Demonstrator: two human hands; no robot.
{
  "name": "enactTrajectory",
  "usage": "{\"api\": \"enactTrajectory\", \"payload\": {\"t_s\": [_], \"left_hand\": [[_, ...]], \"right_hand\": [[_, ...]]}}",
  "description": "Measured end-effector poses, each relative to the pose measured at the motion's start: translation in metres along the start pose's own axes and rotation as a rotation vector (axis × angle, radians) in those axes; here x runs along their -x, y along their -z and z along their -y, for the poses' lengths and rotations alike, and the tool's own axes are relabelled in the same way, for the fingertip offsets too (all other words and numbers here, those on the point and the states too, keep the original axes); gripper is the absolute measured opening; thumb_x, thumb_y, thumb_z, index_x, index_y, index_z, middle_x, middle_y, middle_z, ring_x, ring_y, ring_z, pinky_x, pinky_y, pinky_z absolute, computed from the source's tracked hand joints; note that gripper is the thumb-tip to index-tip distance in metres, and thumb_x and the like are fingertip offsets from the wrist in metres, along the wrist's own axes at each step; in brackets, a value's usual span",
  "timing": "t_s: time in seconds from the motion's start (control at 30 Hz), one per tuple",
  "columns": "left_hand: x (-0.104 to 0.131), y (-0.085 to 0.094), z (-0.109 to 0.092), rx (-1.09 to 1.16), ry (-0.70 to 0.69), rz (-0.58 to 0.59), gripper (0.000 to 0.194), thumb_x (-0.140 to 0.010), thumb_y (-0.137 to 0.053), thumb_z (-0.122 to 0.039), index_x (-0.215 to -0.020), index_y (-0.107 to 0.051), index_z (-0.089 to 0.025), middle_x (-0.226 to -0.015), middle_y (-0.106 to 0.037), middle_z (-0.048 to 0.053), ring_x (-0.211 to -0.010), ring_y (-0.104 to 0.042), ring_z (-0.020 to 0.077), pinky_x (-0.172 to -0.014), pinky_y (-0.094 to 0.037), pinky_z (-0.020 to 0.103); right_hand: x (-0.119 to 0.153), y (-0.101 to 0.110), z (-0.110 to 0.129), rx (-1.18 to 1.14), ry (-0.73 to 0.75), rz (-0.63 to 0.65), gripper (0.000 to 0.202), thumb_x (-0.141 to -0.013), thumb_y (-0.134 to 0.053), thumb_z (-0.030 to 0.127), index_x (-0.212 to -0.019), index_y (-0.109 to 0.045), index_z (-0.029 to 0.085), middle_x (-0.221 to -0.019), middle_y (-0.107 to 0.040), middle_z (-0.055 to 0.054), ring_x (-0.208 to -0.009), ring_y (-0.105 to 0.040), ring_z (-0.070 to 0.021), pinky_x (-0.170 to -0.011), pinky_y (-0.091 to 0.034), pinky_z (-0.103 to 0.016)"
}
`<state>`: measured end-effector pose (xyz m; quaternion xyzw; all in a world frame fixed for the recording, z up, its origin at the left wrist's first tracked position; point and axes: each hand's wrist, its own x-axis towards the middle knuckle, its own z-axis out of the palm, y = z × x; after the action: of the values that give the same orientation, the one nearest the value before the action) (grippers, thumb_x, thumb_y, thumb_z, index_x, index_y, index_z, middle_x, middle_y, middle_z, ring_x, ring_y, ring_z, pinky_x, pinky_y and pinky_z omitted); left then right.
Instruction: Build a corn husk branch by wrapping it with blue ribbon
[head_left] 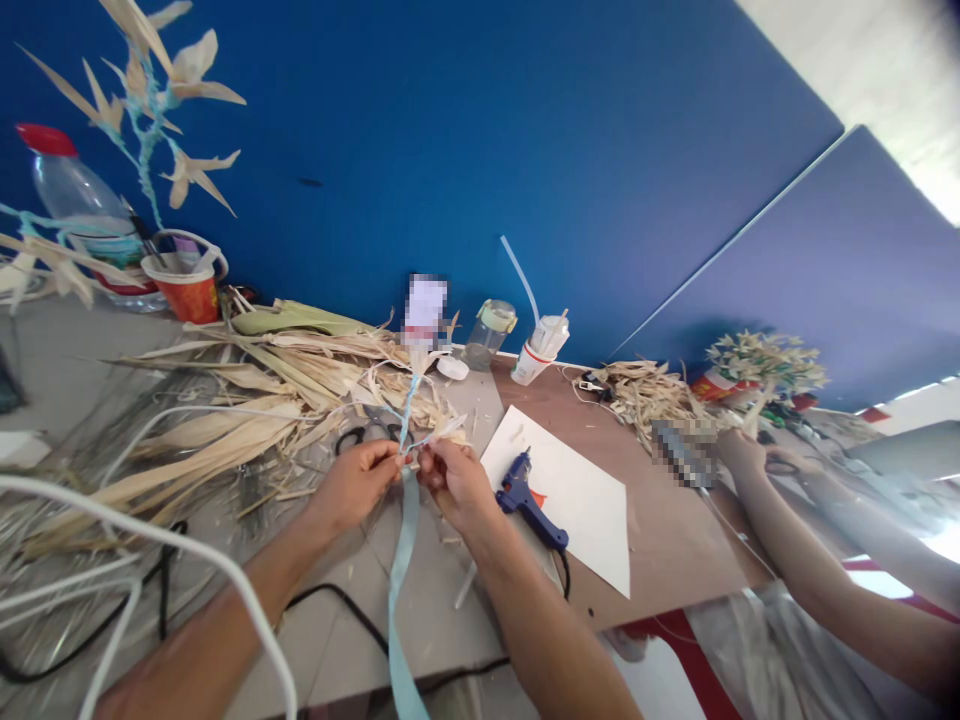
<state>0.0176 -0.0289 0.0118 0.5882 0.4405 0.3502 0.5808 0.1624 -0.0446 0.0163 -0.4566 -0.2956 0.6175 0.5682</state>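
Note:
In the head view, my left hand (364,485) pinches the lower end of a thin stem (409,412) wrapped in light blue tape. Pale corn husk petals (420,358) top that stem. Just to the right, the closed fingertips of my right hand (456,478) meet the same spot, where a light blue ribbon (403,560) joins the stem and hangs down past the table edge. A short side twig with a whitish husk tip (448,426) sticks out above my right fingers. Exactly what lies between those fingertips is partly hidden.
Dried corn husks (277,390) and scissors (356,436) lie behind my hands. A blue glue gun (532,500) rests on white paper (600,540). Left stand a bottle (82,190) and a red cup (187,295); white cables (225,565) cross the foreground. A co-worker's arms (810,570) reach in at right.

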Motion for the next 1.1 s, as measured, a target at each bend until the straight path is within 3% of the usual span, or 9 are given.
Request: {"api": "enactTrajectory", "payload": {"t_s": [0.1,0.3,0.63,0.93,1.1], "left_hand": [[-0.0006,0.0004,0.0003,-0.008,0.017,0.031,0.026,-0.075,-0.059,-0.043,-0.066,-0.061,-0.018,-0.054,-0.048,-0.005,-0.047,-0.033,0.0101,-0.048,-0.023,0.025],[0.0029,-0.0029,-0.0049,-0.160,-0.038,-0.032,0.025,-0.078,-0.053,-0.038,-0.069,-0.065,-0.018,-0.058,-0.053,-0.002,-0.056,-0.045,0.0142,-0.054,-0.031,0.026],[0.0035,-0.0041,0.0030,-0.259,-0.077,-0.019,0.027,-0.080,-0.049,-0.037,-0.066,-0.064,-0.019,-0.059,-0.054,-0.002,-0.061,-0.047,0.0154,-0.059,-0.033,0.027],[0.0018,-0.0020,-0.0015,-0.170,-0.053,-0.051,0.028,-0.078,-0.052,-0.041,-0.066,-0.064,-0.018,-0.058,-0.051,-0.002,-0.058,-0.043,0.0141,-0.055,-0.032,0.026],[0.0014,-0.0010,-0.0042,-0.129,-0.042,-0.066,0.025,-0.077,-0.056,-0.040,-0.065,-0.063,-0.019,-0.056,-0.050,-0.003,-0.055,-0.041,0.0136,-0.052,-0.030,0.026]], "right_hand": [[-0.0011,0.0003,-0.0010,-0.019,-0.007,0.021,0.024,-0.066,-0.067,0.034,-0.052,-0.056,0.018,-0.045,-0.048,0.006,-0.039,-0.026,-0.0045,-0.043,-0.021,-0.022],[-0.0028,-0.0007,-0.0082,0.115,0.138,-0.046,0.033,-0.071,-0.063,0.036,-0.044,-0.055,0.018,-0.046,-0.048,0.003,-0.045,-0.034,-0.0076,-0.047,-0.022,-0.024],[-0.0027,-0.0011,-0.0051,0.166,0.122,-0.010,0.034,-0.071,-0.062,0.039,-0.044,-0.058,0.018,-0.044,-0.049,0.003,-0.040,-0.029,-0.0061,-0.044,-0.016,-0.024],[-0.0023,-0.0006,-0.0054,0.054,0.107,0.036,0.032,-0.071,-0.065,0.038,-0.047,-0.057,0.018,-0.044,-0.050,0.004,-0.040,-0.029,-0.0059,-0.044,-0.018,-0.024],[-0.0013,-0.0008,-0.0075,0.039,0.103,0.026,0.020,-0.062,-0.077,0.033,-0.058,-0.065,0.018,-0.050,-0.056,0.004,-0.043,-0.033,-0.0054,-0.045,-0.022,-0.022]]}}
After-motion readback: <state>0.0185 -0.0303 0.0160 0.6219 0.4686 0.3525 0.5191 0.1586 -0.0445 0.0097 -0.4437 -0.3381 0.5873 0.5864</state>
